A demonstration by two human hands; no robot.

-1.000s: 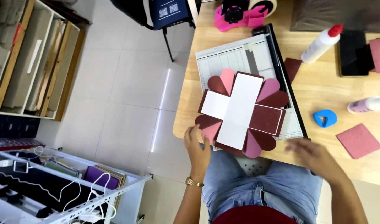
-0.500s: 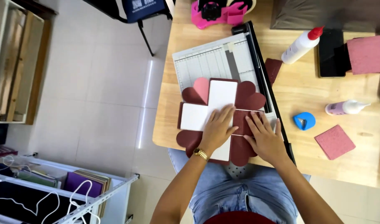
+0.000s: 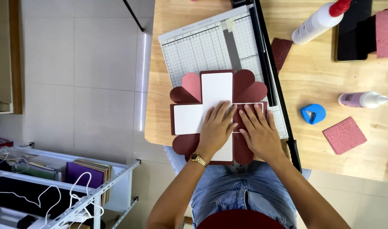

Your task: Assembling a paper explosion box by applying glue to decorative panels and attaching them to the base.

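Observation:
A dark red card cut-out [image 3: 244,87] lies unfolded in a cross shape with heart-shaped flaps and white panels, on top of a paper trimmer [image 3: 202,46] at the near edge of the wooden table [image 3: 321,80]. My left hand [image 3: 216,129] presses flat on the centre of the cut-out, fingers spread, a gold watch on the wrist. My right hand [image 3: 259,130] lies flat beside it on the right arm of the cross, fingers pointing away from me. Neither hand grips anything.
To the right on the table lie a blue corner punch [image 3: 312,113], a small glue bottle [image 3: 363,99], a large red-capped glue bottle [image 3: 319,19], a black phone [image 3: 351,32] and pink textured squares [image 3: 344,135]. A wire shelf [image 3: 66,186] stands on the floor at left.
The view has moved closer and shifted. My hands came up from the table's edge onto the cut-out and now press side by side on its middle and right arm.

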